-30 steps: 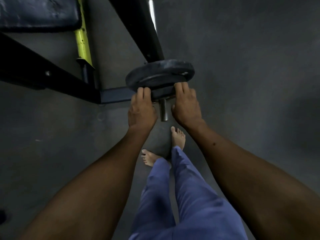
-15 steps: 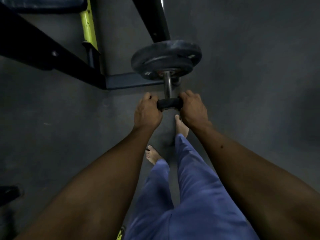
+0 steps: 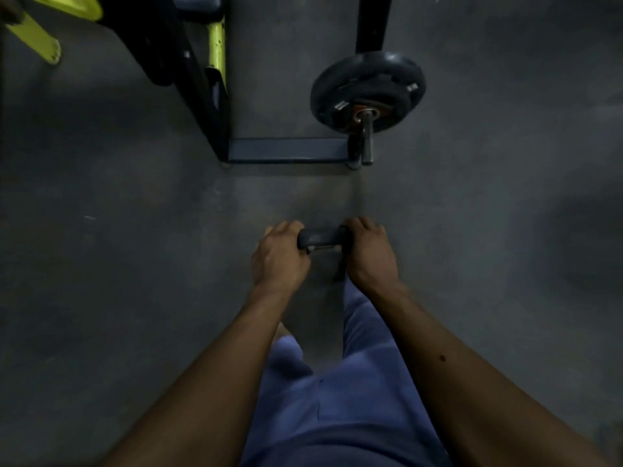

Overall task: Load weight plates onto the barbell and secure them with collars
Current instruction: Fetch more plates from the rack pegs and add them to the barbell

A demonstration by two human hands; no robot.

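From your head camera, both of your hands grip one dark collar (image 3: 322, 238). Your left hand (image 3: 279, 261) is closed on its left end and your right hand (image 3: 369, 256) on its right end, so it lies sideways. The bar end (image 3: 367, 138) sticks out of the weight plates (image 3: 367, 91), straight ahead and well apart, a bit nearer your right hand.

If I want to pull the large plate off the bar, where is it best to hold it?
Grip the large plate by its rim, one hand each side, coming from the bar's free end. It stands upright, facing you, and a smaller plate covers its middle.
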